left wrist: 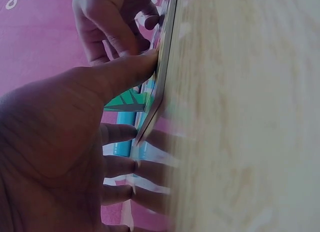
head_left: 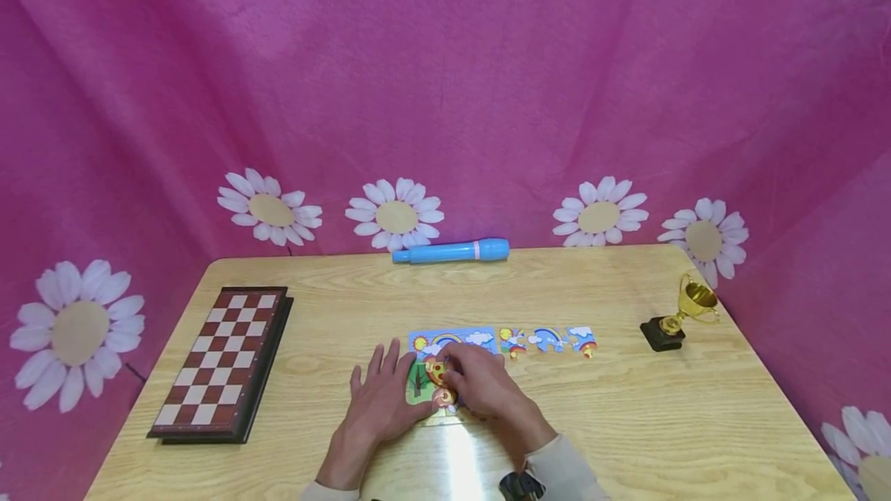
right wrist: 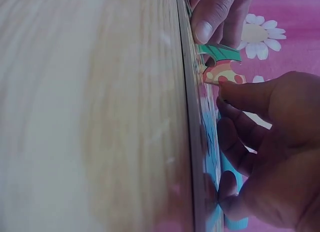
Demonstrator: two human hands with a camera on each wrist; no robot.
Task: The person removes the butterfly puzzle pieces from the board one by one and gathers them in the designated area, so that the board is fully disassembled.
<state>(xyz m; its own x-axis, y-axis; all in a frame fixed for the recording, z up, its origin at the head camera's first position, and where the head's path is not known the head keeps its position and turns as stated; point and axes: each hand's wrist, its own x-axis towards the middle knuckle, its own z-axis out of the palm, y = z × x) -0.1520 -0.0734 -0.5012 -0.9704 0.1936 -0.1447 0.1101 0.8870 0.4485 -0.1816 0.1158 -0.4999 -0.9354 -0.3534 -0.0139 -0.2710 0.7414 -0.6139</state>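
The step in hand looks like seating or lifting a jigsaw part: the right hand (head_left: 480,381) pinches a puzzle piece (right wrist: 225,75), its thumb at the orange, red-dotted portion, over the left half of the puzzle board (head_left: 477,338), which lies near the middle of the table's (head_left: 334,300) near edge. The left hand (head_left: 386,397) grips nothing; its fingers stretch along the board's left edge, and the thumb rests at the board's near side, apparently steadying it. If the piece is going in, the next move calls for lining up its outline, then lowering and pressing it flat. The right wrist view shows it tilted, one side close to the board, the other pointing up off the surface; fingers cover part of it, so its long axis cannot be told. The board's picture has its sky toward the table's far edge. Three loose pieces (head_left: 546,338) form a row running from the board toward the table's right edge.
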